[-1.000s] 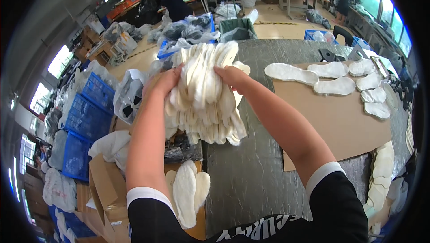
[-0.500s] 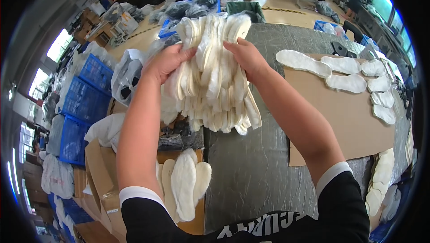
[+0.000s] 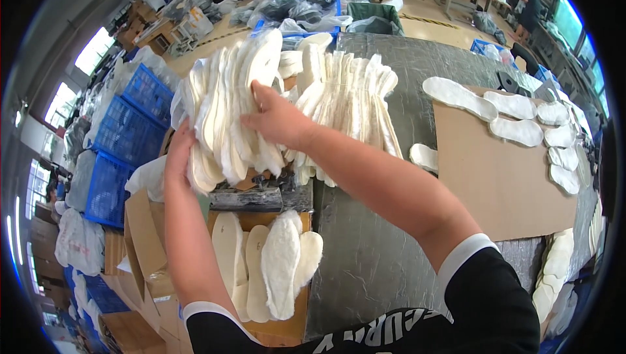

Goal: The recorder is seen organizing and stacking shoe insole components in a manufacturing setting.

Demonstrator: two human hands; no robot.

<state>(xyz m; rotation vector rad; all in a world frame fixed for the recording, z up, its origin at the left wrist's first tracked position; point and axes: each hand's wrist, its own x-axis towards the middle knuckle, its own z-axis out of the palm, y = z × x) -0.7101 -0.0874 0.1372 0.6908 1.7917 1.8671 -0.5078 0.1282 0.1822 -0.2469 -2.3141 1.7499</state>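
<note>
A thick row of cream fleece insoles [image 3: 225, 103] stands on edge at the left end of the table, clasped between my two hands. My left hand [image 3: 179, 153] presses its outer left side, with the fingers partly hidden. From the right, my right hand [image 3: 279, 119] grips the same row, thumb up on the broad face of an insole. Just beyond my right wrist, another bunch of insoles [image 3: 358, 90] rests on the table, untouched. Nearer to me, a few loose insoles [image 3: 280, 266] lie in an open carton beside my left forearm.
The dark sheet-covered table [image 3: 365, 249] carries a cardboard sheet [image 3: 502, 178] with several insoles laid out on it. A single insole [image 3: 424, 157] lies by its left edge. Blue crates [image 3: 127, 135] stand at the left, and a green bin [image 3: 375, 20] beyond the table.
Both hands have moved left and now hold a row of insoles there. A bunch of insoles sits at the middle without a hand on it. The view has shifted slightly.
</note>
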